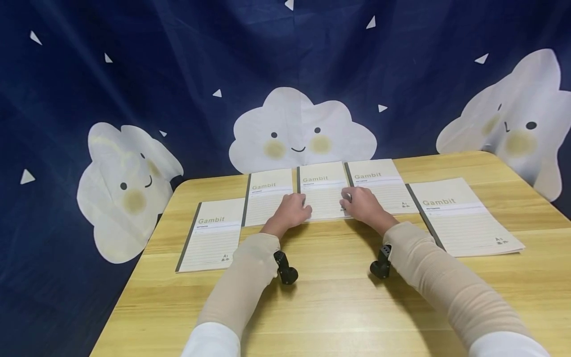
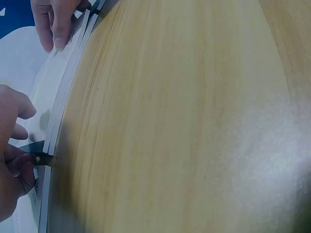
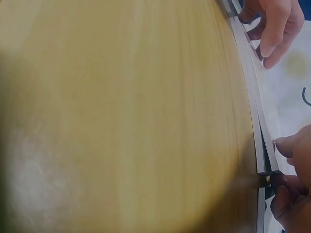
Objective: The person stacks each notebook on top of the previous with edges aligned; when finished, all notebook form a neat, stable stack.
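Observation:
A cream notebook (image 1: 318,191) with a dark spine strip and gold "Gambit" lettering lies between both hands, the middle one of the back row. At its near left corner my left hand (image 1: 291,212) has curled fingers, the thumb beside the dark spine strip. My right hand (image 1: 363,204) pinches the near right corner. In the right wrist view a narrow gap shows under the notebook's near edge (image 3: 266,141), beside the right hand (image 3: 294,182). The left wrist view shows the left hand (image 2: 14,155) bent close over the edge. Part of each hand's grip is hidden.
Alongside the middle notebook lie a left notebook (image 1: 267,206) and a right notebook (image 1: 379,186). Further out are a far-left notebook (image 1: 214,233) and a far-right notebook (image 1: 464,220). Behind the wooden table (image 1: 330,302) hangs a dark blue curtain (image 1: 200,64) with clouds.

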`<state>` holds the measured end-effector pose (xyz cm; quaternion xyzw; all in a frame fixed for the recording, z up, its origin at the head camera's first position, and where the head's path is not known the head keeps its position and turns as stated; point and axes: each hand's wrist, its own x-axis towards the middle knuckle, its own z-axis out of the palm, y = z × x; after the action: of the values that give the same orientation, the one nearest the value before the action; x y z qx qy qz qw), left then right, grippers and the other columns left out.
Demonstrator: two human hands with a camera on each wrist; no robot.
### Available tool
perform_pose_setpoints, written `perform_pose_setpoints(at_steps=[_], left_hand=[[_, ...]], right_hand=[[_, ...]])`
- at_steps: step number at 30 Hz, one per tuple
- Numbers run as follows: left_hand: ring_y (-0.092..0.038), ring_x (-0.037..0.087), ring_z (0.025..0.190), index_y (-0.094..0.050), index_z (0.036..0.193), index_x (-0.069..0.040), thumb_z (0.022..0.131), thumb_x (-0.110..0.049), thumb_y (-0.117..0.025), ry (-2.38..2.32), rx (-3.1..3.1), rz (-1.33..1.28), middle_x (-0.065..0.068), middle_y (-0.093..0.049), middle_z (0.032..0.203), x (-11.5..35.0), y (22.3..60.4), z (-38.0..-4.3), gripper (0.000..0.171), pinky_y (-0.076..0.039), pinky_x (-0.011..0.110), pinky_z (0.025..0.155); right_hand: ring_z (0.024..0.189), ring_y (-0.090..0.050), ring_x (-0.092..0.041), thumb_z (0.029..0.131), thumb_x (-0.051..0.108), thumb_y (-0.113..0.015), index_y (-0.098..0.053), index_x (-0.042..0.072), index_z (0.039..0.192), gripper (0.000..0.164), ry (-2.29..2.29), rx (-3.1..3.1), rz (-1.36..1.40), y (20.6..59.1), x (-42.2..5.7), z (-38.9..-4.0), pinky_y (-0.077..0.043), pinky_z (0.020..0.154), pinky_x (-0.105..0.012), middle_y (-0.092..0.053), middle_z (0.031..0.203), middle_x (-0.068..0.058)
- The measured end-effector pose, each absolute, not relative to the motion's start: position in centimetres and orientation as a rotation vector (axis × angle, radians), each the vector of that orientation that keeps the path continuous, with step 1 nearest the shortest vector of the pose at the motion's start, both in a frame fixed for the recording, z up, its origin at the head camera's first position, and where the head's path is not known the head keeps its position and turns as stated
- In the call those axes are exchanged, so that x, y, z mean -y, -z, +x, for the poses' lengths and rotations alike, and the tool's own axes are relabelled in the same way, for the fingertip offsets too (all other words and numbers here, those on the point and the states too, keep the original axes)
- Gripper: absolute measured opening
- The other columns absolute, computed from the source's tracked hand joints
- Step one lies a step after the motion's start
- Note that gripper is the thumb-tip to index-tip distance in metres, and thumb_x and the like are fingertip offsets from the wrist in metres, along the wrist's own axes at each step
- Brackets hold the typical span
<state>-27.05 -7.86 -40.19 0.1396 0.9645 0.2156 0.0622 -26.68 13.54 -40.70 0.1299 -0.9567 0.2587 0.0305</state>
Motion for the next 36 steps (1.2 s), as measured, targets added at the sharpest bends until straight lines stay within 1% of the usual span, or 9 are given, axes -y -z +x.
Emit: perform_pose_setpoints(at_steps=[7, 11, 15, 19, 24, 28, 32, 34, 36], left_hand=[[-0.049, 0.020, 0.066, -0.056, 0.090, -0.005, 0.091, -0.021, -0.048, -0.620, -2.918, 0.435, 0.008, -0.051, 0.075, 7.7, 40.1, -27.0, 0.019, -0.041, 0.026, 0.059], [-0.050, 0.021, 0.067, -0.056, 0.090, -0.005, 0.091, -0.021, -0.047, -0.602, -2.920, 0.439, 0.009, -0.053, 0.078, 7.7, 40.1, -26.9, 0.018, -0.041, 0.026, 0.058], [-0.050, 0.022, 0.072, -0.055, 0.090, -0.005, 0.091, -0.021, -0.047, -0.586, -2.926, 0.441, 0.009, -0.054, 0.080, 7.6, 40.3, -26.9, 0.017, -0.042, 0.028, 0.062], [-0.050, 0.023, 0.075, -0.055, 0.090, -0.005, 0.091, -0.021, -0.048, -0.574, -2.935, 0.453, 0.009, -0.055, 0.082, 7.5, 40.4, -26.9, 0.018, -0.042, 0.029, 0.065], [-0.049, 0.023, 0.073, -0.054, 0.087, -0.006, 0.091, -0.021, -0.048, -0.568, -2.936, 0.451, 0.009, -0.053, 0.080, 7.5, 40.3, -26.8, 0.017, -0.041, 0.028, 0.063], [-0.047, 0.023, 0.073, -0.052, 0.081, -0.007, 0.091, -0.021, -0.048, -0.566, -2.951, 0.429, 0.008, -0.050, 0.077, 7.3, 40.2, -26.7, 0.018, -0.040, 0.028, 0.063], [-0.047, 0.026, 0.082, -0.055, 0.081, -0.005, 0.090, -0.022, -0.047, -0.522, -2.984, 0.407, 0.010, -0.054, 0.082, 6.9, 40.0, -26.7, 0.021, -0.039, 0.033, 0.078], [-0.047, 0.028, 0.092, -0.060, 0.093, -0.003, 0.090, -0.024, -0.046, -0.518, -3.009, 0.364, 0.011, -0.057, 0.093, 6.5, 40.0, -26.6, 0.025, -0.039, 0.037, 0.083], [-0.046, 0.031, 0.105, -0.061, 0.111, -0.003, 0.089, -0.026, -0.047, -0.549, -3.034, 0.311, 0.013, -0.057, 0.113, 6.0, 39.8, -26.4, 0.034, -0.038, 0.044, 0.088]], right_hand=[[0.103, -0.059, -0.038, 0.088, 0.019, -0.060, -0.060, -0.002, 0.118, 0.037, -0.790, 2.946, 0.324, 40.8, -13.5, -26.6, -0.046, 0.091, -0.050, -0.065, 0.108, -0.022], [0.106, -0.059, -0.038, 0.089, 0.022, -0.060, -0.059, -0.001, 0.123, 0.041, -0.776, 2.954, 0.289, 40.8, -13.4, -26.5, -0.046, 0.091, -0.050, -0.064, 0.113, -0.022], [0.095, -0.062, -0.034, 0.089, 0.024, -0.060, -0.064, 0.003, 0.116, 0.035, -0.745, 2.960, 0.256, 40.8, -13.5, -26.4, -0.050, 0.080, -0.048, -0.067, 0.107, -0.018], [0.081, -0.058, -0.027, 0.088, 0.027, -0.061, -0.068, 0.008, 0.099, 0.023, -0.692, 2.984, 0.226, 40.8, -13.5, -26.3, -0.048, 0.064, -0.040, -0.067, 0.094, -0.012], [0.074, -0.053, -0.024, 0.088, 0.027, -0.061, -0.065, 0.010, 0.088, 0.018, -0.659, 2.999, 0.243, 40.7, -13.6, -26.2, -0.042, 0.058, -0.034, -0.063, 0.083, -0.008], [0.081, -0.055, -0.026, 0.089, 0.028, -0.059, -0.066, 0.007, 0.098, 0.025, -0.676, 3.004, 0.246, 40.6, -13.7, -26.2, -0.046, 0.064, -0.038, -0.063, 0.093, -0.012], [0.098, -0.057, -0.031, 0.090, 0.029, -0.054, -0.061, 0.004, 0.120, 0.040, -0.742, 3.001, 0.245, 40.3, -13.9, -26.1, -0.048, 0.079, -0.046, -0.060, 0.114, -0.019], [0.107, -0.055, -0.034, 0.091, 0.028, -0.052, -0.056, 0.002, 0.128, 0.045, -0.786, 2.992, 0.252, 40.1, -14.2, -26.0, -0.047, 0.086, -0.050, -0.058, 0.122, -0.021], [0.109, -0.055, -0.036, 0.091, 0.027, -0.050, -0.053, 0.000, 0.131, 0.048, -0.831, 2.986, 0.257, 40.0, -14.7, -26.0, -0.045, 0.090, -0.051, -0.061, 0.117, -0.023]])
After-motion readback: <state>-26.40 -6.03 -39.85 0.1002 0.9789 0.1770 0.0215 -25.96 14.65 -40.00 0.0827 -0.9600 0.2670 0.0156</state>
